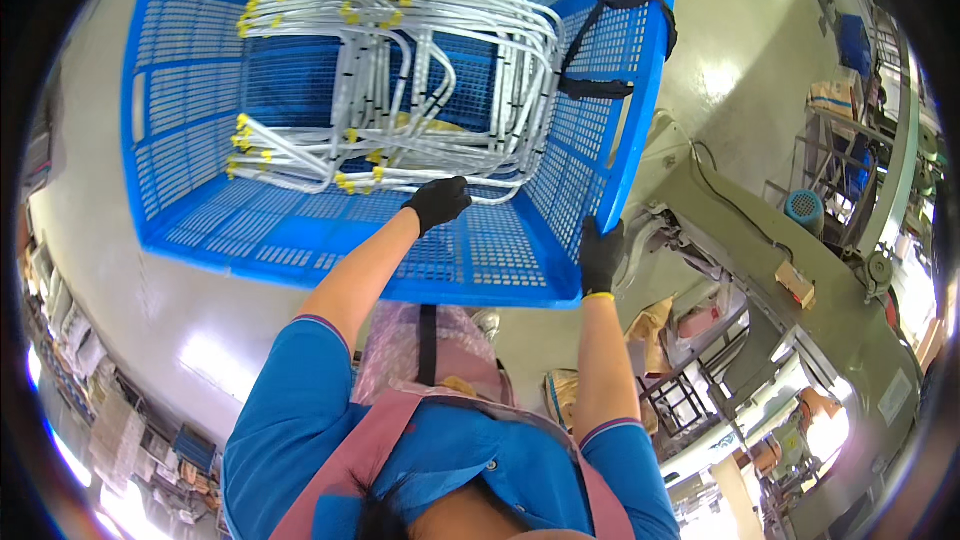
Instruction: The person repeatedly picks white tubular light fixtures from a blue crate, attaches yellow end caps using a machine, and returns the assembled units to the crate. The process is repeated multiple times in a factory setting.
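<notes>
A large blue plastic basket (pixel 250 265) with perforated walls is in front of me. Inside lie several bent white metal tube frames (pixel 515 120), stacked in loops, with yellow caps on their ends and dark marks along the bars. My left hand (pixel 438 205), in a black glove, reaches over the near wall. Its fingers are closed around the nearest tube, partly hiding it. My right hand (pixel 600 258), also gloved in black, grips the basket's rim at the near right corner, with some fingers hidden behind the edge.
A black strap (pixel 598 90) hangs over the basket's right wall. Right of it stands a green machine (pixel 740 210) with a cable and a small box (pixel 795 285) on top. Brown paper sacks (pixel 650 330) and metal racks stand below. Shelves with goods (pixel 120 430) line the left.
</notes>
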